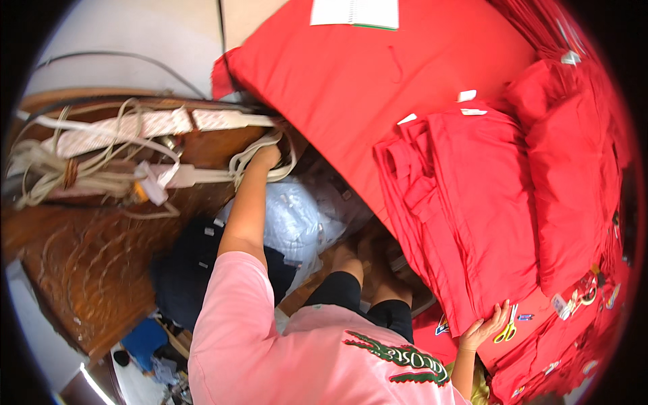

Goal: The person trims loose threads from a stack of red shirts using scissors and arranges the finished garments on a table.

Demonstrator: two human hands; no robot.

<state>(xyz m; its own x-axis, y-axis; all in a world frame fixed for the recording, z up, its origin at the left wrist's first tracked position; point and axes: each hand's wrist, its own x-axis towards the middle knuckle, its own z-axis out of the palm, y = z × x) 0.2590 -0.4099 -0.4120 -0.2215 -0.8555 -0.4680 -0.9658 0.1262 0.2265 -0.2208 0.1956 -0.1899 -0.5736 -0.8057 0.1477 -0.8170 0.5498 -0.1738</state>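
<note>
My left hand (pixel 265 158) reaches forward and is closed around a loop of white cords (pixel 237 164) at the edge of a wooden table (pixel 88 263). The cords run to white power strips (pixel 162 125) lying on that table. My right hand (pixel 482 330) rests with fingers spread on the near lower edge of a stack of folded red cloth pieces (pixel 472 202). Yellow-handled scissors (pixel 505 331) lie just right of its fingertips. The stack sits on a wide red cloth sheet (pixel 351 74).
A clear plastic bag of pale blue cloth (pixel 297 219) and dark garments (pixel 182 277) lie below, between the tables. A white notebook (pixel 354 12) lies at the far end of the red sheet. More folded red cloth (pixel 574 175) and small patches (pixel 570 304) lie at the right.
</note>
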